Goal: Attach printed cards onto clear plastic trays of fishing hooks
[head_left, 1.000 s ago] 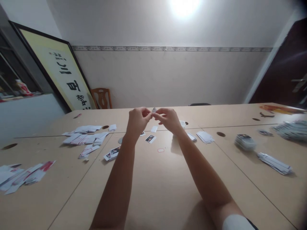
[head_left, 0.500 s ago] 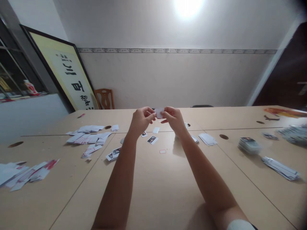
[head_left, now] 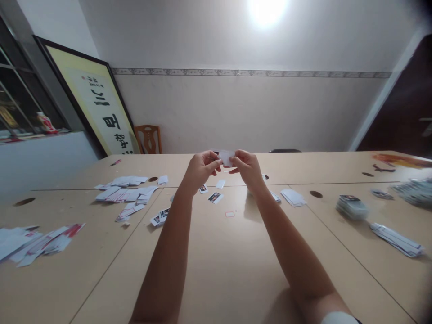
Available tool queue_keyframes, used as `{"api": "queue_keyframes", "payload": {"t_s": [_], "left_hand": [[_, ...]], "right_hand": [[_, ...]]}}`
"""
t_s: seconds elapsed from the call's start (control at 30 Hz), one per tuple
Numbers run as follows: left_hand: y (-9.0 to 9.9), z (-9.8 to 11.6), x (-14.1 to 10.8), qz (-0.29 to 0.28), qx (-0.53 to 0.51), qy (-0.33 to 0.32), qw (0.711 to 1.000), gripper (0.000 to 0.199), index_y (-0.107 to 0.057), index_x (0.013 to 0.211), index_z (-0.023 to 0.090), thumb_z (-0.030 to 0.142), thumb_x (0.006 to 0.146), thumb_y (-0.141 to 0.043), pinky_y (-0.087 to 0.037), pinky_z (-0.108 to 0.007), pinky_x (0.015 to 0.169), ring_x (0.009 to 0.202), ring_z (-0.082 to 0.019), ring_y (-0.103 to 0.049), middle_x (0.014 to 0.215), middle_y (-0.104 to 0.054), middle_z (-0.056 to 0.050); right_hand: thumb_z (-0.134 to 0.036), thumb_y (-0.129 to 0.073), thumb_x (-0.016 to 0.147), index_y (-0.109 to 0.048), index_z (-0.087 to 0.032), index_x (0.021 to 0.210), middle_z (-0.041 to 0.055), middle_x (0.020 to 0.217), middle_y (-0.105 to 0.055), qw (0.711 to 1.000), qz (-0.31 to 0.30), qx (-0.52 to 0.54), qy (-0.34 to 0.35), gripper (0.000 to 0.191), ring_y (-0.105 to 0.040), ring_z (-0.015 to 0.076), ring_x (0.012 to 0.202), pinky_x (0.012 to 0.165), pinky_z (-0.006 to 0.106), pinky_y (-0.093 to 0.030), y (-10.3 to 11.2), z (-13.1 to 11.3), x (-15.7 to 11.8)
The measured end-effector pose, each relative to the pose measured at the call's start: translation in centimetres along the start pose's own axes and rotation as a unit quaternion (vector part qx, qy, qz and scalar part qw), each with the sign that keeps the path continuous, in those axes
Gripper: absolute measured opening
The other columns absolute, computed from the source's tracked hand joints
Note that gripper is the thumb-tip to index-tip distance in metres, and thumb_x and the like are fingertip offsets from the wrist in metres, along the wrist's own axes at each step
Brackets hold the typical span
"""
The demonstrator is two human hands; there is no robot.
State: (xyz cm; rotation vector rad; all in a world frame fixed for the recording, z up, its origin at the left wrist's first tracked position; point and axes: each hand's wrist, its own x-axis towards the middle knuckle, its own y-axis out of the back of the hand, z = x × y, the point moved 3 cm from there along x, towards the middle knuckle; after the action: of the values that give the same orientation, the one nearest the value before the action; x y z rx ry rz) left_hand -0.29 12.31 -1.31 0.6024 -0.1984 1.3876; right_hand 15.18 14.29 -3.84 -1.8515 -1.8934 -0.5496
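Note:
My left hand (head_left: 202, 168) and my right hand (head_left: 248, 167) are raised over the far half of the table. Between them a small white card (head_left: 226, 157) is pinched, its left part by my left fingers and its right edge by my right fingers. A translucent edge shows along its top. Below the hands, a photo card (head_left: 215, 197) and a small white slip (head_left: 220, 184) lie on the table. Beside my left forearm is a small pile of photo cards (head_left: 160, 218).
White paper strips (head_left: 126, 194) spread over the left of the table (head_left: 229, 270), with more strips (head_left: 43, 245) nearer. At right lie a white paper stack (head_left: 293, 197), a clear-wrapped stack (head_left: 351, 207) and a bundle of strips (head_left: 396, 238). A framed scroll leans behind.
The hands stay nearly in place. More of a translucent and white piece now shows above and between the fingers. The whole view has shifted slightly.

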Motion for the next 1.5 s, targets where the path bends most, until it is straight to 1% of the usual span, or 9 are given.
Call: {"api": "queue_keyframes", "payload": {"t_s": [0.13,0.3,0.5,0.83,1.07,1.27,1.5], "left_hand": [[0.0,0.1,0.0,-0.011,-0.002,0.001,1.000,0.010,-0.060,0.078,0.015,0.022,0.082,-0.066,-0.044,-0.021,0.056,0.055,-0.008,-0.052,0.063,-0.061,0.001],[0.1,0.2,0.0,-0.007,0.003,0.005,1.000,0.009,-0.060,0.079,0.015,0.022,0.083,-0.065,-0.043,-0.021,0.055,0.054,-0.008,-0.051,0.062,-0.060,0.001],[0.4,-0.1,0.0,-0.010,-0.004,0.003,1.000,0.010,-0.059,0.080,0.015,0.022,0.082,-0.065,-0.042,-0.021,0.054,0.053,-0.008,-0.050,0.061,-0.059,0.002],[0.6,-0.3,0.0,-0.007,-0.002,0.000,1.000,0.014,-0.059,0.082,0.018,0.027,0.078,-0.068,-0.041,-0.022,0.054,0.052,-0.009,-0.050,0.059,-0.059,0.002],[1.2,-0.2,-0.1,0.004,0.018,0.004,1.000,0.017,-0.059,0.074,0.018,0.029,0.074,-0.073,-0.041,-0.023,0.055,0.053,-0.009,-0.049,0.056,-0.055,0.003],[1.3,-0.2,-0.3,0.002,0.020,0.007,1.000,0.021,-0.059,0.070,0.019,0.032,0.072,-0.075,-0.041,-0.023,0.055,0.054,-0.010,-0.048,0.056,-0.052,0.004],[1.4,-0.2,-0.3,-0.003,0.019,0.010,1.000,0.018,-0.058,0.069,0.019,0.027,0.071,-0.074,-0.039,-0.023,0.055,0.054,-0.009,-0.047,0.056,-0.051,0.004]], "right_hand": [[-0.032,-0.058,0.073,-0.059,-0.019,0.070,0.0006,0.068,-0.064,1.000,0.006,-0.007,-0.003,0.014,-0.073,0.0199,0.073,0.052,0.024,-0.056,0.1,-0.1,-0.1],[-0.033,-0.058,0.073,-0.059,-0.018,0.070,0.0013,0.068,-0.064,1.000,0.014,-0.006,-0.007,0.016,-0.073,0.0202,0.069,0.050,0.024,-0.055,0.1,-0.2,-0.2],[-0.034,-0.059,0.073,-0.058,-0.018,0.069,0.0001,0.066,-0.062,1.000,0.016,-0.002,-0.015,0.016,-0.074,0.0204,0.067,0.049,0.023,-0.054,0.0,-0.2,-0.1],[-0.032,-0.059,0.073,-0.055,-0.018,0.065,-0.0006,0.062,-0.060,1.000,0.026,0.004,-0.017,0.016,-0.075,0.0218,0.065,0.045,0.024,-0.053,0.0,-0.2,-0.2],[-0.032,-0.059,0.072,-0.055,-0.018,0.066,0.0000,0.062,-0.061,0.999,0.026,0.011,-0.030,0.016,-0.075,0.0235,0.065,0.042,0.024,-0.051,0.0,-0.2,-0.3],[-0.032,-0.059,0.072,-0.053,-0.019,0.065,0.0002,0.063,-0.061,0.999,0.027,-0.001,-0.035,0.016,-0.075,0.0224,0.064,0.043,0.024,-0.052,0.0,-0.4,-0.4],[-0.032,-0.059,0.071,-0.052,-0.019,0.064,-0.0001,0.061,-0.059,0.999,0.028,-0.003,-0.039,0.016,-0.075,0.0224,0.064,0.043,0.023,-0.051,0.0,-0.4,-0.4]]}}
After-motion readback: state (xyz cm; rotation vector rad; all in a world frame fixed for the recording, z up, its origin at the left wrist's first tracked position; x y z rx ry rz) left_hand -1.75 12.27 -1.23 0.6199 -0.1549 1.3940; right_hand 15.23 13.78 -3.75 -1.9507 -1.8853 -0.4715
